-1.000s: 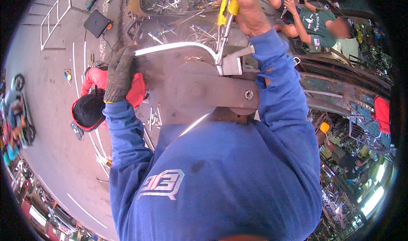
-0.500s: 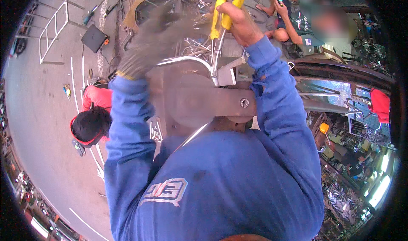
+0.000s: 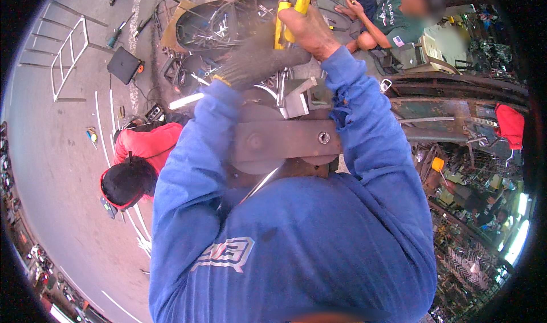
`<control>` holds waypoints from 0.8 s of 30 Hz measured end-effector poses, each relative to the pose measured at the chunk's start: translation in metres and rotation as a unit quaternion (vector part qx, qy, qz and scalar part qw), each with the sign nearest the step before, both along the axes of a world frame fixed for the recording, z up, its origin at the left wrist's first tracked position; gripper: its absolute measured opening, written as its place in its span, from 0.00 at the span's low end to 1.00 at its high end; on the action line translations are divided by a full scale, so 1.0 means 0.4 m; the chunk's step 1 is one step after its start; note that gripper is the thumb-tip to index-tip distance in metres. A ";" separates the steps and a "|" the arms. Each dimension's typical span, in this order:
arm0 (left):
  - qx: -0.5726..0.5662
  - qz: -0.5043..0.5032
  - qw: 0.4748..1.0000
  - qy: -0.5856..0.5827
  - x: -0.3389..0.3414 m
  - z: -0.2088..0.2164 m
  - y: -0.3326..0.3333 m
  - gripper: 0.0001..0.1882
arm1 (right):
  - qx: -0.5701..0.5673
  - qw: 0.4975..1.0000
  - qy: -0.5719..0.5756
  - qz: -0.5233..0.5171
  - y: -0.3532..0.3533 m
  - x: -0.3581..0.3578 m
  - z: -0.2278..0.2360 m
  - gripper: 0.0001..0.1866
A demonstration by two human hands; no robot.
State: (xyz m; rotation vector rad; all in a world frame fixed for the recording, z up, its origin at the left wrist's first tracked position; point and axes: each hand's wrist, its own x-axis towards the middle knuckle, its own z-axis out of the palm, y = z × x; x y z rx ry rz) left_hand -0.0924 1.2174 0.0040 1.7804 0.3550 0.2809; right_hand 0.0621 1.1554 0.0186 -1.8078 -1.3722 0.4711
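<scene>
My right hand (image 3: 310,32), bare, is wrapped round the right one of two yellow handles (image 3: 303,1) on a tool with shiny metal legs (image 3: 281,86). The other yellow handle (image 3: 280,23) stands close beside it, silver-tipped. My left hand (image 3: 259,61) wears a dark grey glove and is smeared by motion just left of the handles; its fingers cannot be made out. Below the hands, the tool's legs meet a grey metal block (image 3: 296,105). A pale metal strip (image 3: 186,100) sticks out to the left under my left wrist.
A brown metal bar (image 3: 288,137) with a bolt and blurred round discs (image 3: 259,164) lies before my chest. A person in red (image 3: 142,146) bends at left; another (image 3: 393,18) sits at upper right. Dark round trays (image 3: 194,26) hold metal parts. A white ladder-like frame (image 3: 69,58) lies far left.
My left hand has swung right, from the open floor side to beside the yellow handles. My right hand has shifted slightly left and keeps its grip. A passer-by's legs now show at the top left.
</scene>
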 end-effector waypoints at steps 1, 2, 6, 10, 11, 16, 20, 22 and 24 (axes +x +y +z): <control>-0.014 0.014 1.000 -0.003 0.005 0.001 -0.006 0.35 | -0.031 0.997 -0.071 0.003 0.002 0.005 0.005 0.22; -0.025 0.034 0.999 -0.029 0.011 0.002 -0.015 0.33 | -0.032 0.999 -0.041 -0.012 0.001 0.005 0.011 0.22; -0.037 0.043 0.997 0.044 0.029 0.002 -0.030 0.28 | -0.082 0.979 0.134 -0.129 0.003 -0.009 0.056 0.24; 0.011 0.055 0.998 0.036 0.036 -0.009 -0.025 0.26 | 0.135 0.961 0.100 -0.221 0.040 -0.047 0.085 0.27; 0.003 0.053 0.998 0.018 0.037 -0.014 -0.023 0.26 | 0.216 0.939 0.080 -0.256 0.060 -0.059 0.082 0.27; -0.065 0.050 0.997 0.005 0.033 -0.052 -0.025 0.28 | 0.120 0.968 0.158 -0.153 0.102 -0.016 0.046 0.18; -0.119 0.044 0.992 0.025 0.045 -0.080 -0.024 0.33 | 0.143 0.898 0.404 -0.104 0.128 -0.011 -0.022 0.16; -0.121 0.058 0.991 -0.002 0.047 -0.085 -0.024 0.30 | 0.137 0.916 0.363 -0.100 0.136 -0.003 -0.038 0.14; -0.088 0.065 0.994 -0.012 0.046 -0.083 -0.024 0.26 | 0.156 0.912 0.371 -0.084 0.139 0.005 -0.044 0.13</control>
